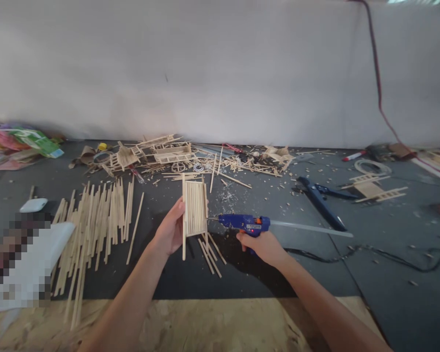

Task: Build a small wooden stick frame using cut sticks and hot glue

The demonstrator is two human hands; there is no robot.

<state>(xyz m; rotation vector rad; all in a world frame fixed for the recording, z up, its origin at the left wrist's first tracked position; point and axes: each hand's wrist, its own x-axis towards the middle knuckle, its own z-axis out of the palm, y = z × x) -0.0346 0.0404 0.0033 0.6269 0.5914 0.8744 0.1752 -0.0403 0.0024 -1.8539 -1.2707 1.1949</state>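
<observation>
My left hand (170, 229) holds a small panel of glued wooden sticks (194, 209) upright above the dark mat. My right hand (264, 245) grips a blue hot glue gun (245, 223). The gun's nozzle points left at the panel's right edge, and a clear glue stick (311, 228) juts out of its back. A few loose sticks (211, 252) lie on the mat just below the panel.
A spread of long wooden sticks (95, 225) lies to the left. Stick-built models and scraps (157, 154) sit at the back by the white wall. Blue cutters (320, 200), ladder-like pieces (374, 189) and a black cord (370, 254) lie to the right. Bare plywood (205, 325) is nearest me.
</observation>
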